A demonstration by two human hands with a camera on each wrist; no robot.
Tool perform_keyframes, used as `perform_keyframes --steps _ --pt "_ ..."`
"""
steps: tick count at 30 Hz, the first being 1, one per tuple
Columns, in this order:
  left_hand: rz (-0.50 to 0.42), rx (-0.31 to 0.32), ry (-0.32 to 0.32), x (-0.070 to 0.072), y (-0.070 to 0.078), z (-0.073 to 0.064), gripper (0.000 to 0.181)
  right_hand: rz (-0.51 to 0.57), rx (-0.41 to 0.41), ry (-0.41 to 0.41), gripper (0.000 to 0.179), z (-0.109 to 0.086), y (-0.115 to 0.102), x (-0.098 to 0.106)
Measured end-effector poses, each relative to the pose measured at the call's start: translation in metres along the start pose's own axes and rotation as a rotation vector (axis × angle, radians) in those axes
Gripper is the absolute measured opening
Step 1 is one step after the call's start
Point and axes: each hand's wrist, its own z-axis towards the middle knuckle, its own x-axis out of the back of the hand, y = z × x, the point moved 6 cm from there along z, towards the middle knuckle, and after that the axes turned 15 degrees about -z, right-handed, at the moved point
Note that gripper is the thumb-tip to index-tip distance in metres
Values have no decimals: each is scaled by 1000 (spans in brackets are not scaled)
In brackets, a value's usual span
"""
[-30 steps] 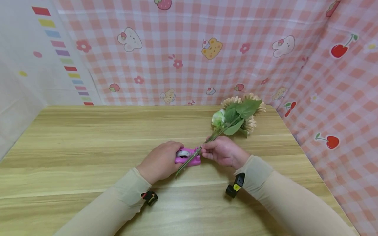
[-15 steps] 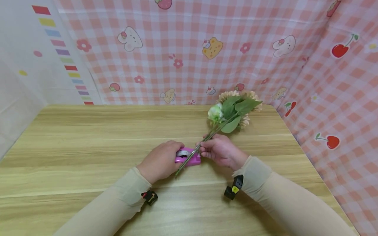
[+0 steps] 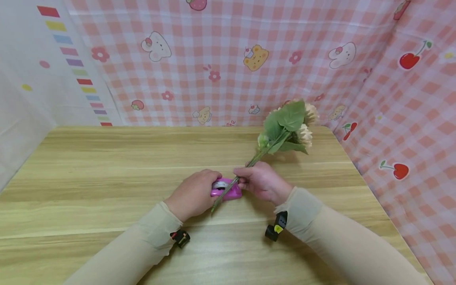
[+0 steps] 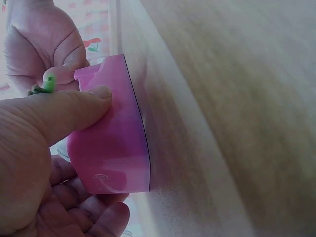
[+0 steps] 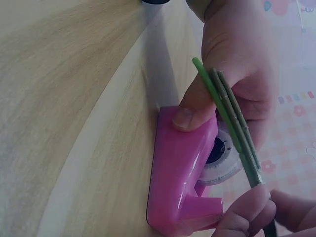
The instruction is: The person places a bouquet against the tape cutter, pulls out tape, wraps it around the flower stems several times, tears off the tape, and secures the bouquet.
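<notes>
A pink tape dispenser (image 3: 233,192) with a clear tape roll (image 5: 222,158) in it stands on the table. My left hand (image 3: 195,194) grips its left end, the thumb (image 4: 94,106) along its near side. In my right hand (image 3: 265,183) a bunch of artificial flowers (image 3: 290,122) is pinched by its stems (image 5: 237,123). The stems slant across above the dispenser, their cut ends toward me, and the blooms and green leaves point to the far right. Clear tape seems to lie round the stems near the right fingertips; how far round is hard to tell.
The wood-grain table (image 3: 107,170) carries the dispenser. Pink checked cloth (image 3: 213,59) hangs behind and along the right side, with white cloth (image 3: 28,99) at the left. A black wrist camera (image 3: 181,238) sits below the left hand, another on the right wrist.
The bunch has turned about its stems, the leaves now facing up more and the green-white bloom mostly hidden. My right hand has shifted slightly left. My left hand and the dispenser stay put.
</notes>
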Motion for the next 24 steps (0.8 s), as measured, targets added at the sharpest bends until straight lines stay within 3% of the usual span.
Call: perform_keyframes --steps 8,18,24 --pt "2 4 -4 0 0 0 56 -31 0 54 23 0 -1 3" --pt "8 5 -7 1 0 0 57 3 56 11 30 -2 -4 -1" --pt "10 8 -7 0 0 0 57 45 37 13 32 -4 -5 -2"
